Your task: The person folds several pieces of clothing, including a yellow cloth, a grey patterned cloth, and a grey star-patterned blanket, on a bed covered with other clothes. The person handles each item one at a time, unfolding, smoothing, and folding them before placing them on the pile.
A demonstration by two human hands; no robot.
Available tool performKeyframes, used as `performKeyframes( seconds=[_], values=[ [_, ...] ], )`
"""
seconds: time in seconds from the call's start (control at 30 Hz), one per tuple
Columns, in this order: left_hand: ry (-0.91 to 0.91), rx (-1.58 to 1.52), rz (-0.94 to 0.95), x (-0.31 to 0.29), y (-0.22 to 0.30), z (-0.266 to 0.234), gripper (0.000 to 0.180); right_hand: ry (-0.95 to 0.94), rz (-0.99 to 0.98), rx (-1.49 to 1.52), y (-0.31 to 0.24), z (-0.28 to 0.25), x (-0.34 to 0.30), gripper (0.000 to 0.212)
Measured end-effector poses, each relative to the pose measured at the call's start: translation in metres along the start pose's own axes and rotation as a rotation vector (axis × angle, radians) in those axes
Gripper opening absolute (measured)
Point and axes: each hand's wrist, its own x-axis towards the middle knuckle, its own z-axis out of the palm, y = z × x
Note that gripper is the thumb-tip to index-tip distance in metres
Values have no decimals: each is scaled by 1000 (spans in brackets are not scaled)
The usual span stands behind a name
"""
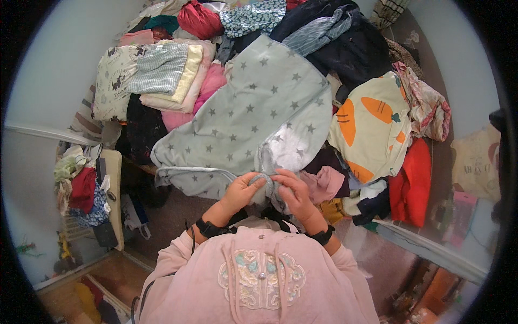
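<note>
A pale grey blanket with darker grey stars spreads over the pile in front of me. Part of its near side is turned up and shows a fluffy whitish underside. My left hand is closed on a gathered grey edge of the blanket, with the thumb on top. Close beside it, my right hand pinches the same bunched edge, its fingers bent toward the left hand. The fabric below the fingers is partly hidden by my hands.
Folded cloths lie on a patterned pillow at the left. A carrot-print cushion and a red cloth are at the right. A chair stands at the left, with clothes beside it.
</note>
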Motion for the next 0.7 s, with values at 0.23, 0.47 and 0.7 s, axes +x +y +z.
performKeyframes(
  seconds=[0.23,0.47,0.7],
  values=[
    [-168,625,371,0,-7,-10,22,275,341,389,18,17,0,28],
    [-219,884,434,-12,0,-12,19,311,345,442,22,18,-2,15],
    [-269,993,456,-20,8,-5,18,246,234,310,24,19,-4,8]
  ],
)
